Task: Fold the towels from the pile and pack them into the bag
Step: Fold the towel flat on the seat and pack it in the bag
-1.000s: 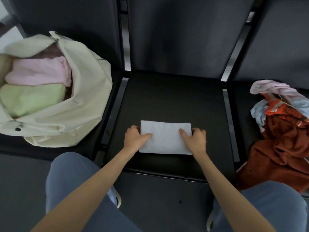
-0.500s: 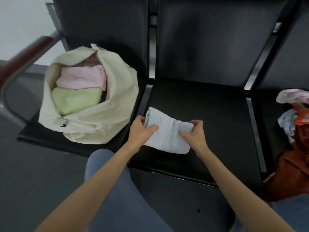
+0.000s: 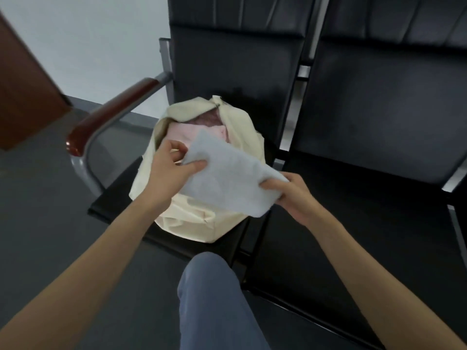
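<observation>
A folded white towel (image 3: pixel 228 173) hangs in the air over the mouth of the cream cloth bag (image 3: pixel 202 221), which stands on the left black seat. My left hand (image 3: pixel 169 173) pinches the towel's left end. At the towel's right end, my right hand (image 3: pixel 293 195) grips it from below. Inside the bag a pink towel (image 3: pixel 194 132) and a darker mauve one (image 3: pixel 207 120) show behind the white towel. The pile of unfolded towels is out of view.
A wooden armrest on a metal tube (image 3: pixel 111 114) curves along the left of the bag's seat. The neighbouring black seat (image 3: pixel 366 223) lies to the right. My blue-trousered knee (image 3: pixel 212 294) is below the bag. A brown door (image 3: pixel 22 92) stands far left.
Both hands lifted the folded white towel off the middle seat and carried it left, over the bag's opening. The view swung left, so the towel pile dropped out of sight.
</observation>
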Action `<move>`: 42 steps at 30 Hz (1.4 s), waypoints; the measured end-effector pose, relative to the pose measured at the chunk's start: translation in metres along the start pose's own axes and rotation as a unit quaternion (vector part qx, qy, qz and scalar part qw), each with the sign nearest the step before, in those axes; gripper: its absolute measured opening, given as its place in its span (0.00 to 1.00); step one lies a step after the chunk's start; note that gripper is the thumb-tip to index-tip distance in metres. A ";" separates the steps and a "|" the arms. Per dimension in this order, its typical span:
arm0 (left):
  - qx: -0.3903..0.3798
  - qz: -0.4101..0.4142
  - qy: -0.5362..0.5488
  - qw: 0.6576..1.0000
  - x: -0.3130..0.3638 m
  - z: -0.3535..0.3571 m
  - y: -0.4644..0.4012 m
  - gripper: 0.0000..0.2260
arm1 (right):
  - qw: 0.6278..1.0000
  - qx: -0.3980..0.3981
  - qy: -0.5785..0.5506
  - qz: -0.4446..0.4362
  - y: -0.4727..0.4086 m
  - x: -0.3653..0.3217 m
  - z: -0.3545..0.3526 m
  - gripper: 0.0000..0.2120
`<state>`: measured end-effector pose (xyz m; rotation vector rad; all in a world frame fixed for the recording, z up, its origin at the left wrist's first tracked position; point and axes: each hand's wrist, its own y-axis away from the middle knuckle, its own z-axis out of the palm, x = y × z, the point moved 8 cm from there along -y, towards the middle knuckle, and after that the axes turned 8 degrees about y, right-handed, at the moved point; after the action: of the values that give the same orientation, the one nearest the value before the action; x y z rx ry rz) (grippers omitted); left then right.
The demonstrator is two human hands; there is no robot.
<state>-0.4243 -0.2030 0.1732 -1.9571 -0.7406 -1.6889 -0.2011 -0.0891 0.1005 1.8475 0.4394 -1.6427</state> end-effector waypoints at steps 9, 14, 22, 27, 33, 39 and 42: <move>0.090 0.137 -0.167 0.972 0.028 -0.043 -0.108 0.17 | 0.948 0.235 0.182 -0.111 -0.107 -0.073 0.053 0.09; 0.085 0.164 -0.250 0.950 0.013 -0.036 -0.152 0.13 | 0.948 0.248 0.187 -0.072 -0.163 -0.065 0.061 0.11; 0.066 0.272 -0.379 0.882 -0.005 -0.030 -0.147 0.10 | 0.777 0.215 0.523 -0.277 -0.158 -0.083 0.095 0.24; 0.124 0.347 -0.407 0.836 -0.004 -0.049 -0.138 0.09 | 0.640 0.013 0.684 -0.349 -0.161 -0.070 0.143 0.23; 0.119 0.261 -0.413 0.864 -0.006 -0.060 -0.181 0.10 | 0.675 -0.105 0.692 -0.233 -0.182 -0.038 0.162 0.22; 0.156 0.270 -0.442 0.841 0.018 -0.057 -0.187 0.17 | 0.696 -0.129 0.688 -0.160 -0.202 -0.028 0.185 0.23; 0.137 0.278 -0.428 0.849 0.016 -0.055 -0.188 0.18 | 0.702 -0.126 0.688 -0.134 -0.217 -0.025 0.192 0.23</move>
<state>-0.5870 -0.0943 0.1953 -2.3600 -0.5470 -0.3039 -0.4869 -0.0457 0.0691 2.5234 1.4776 0.0724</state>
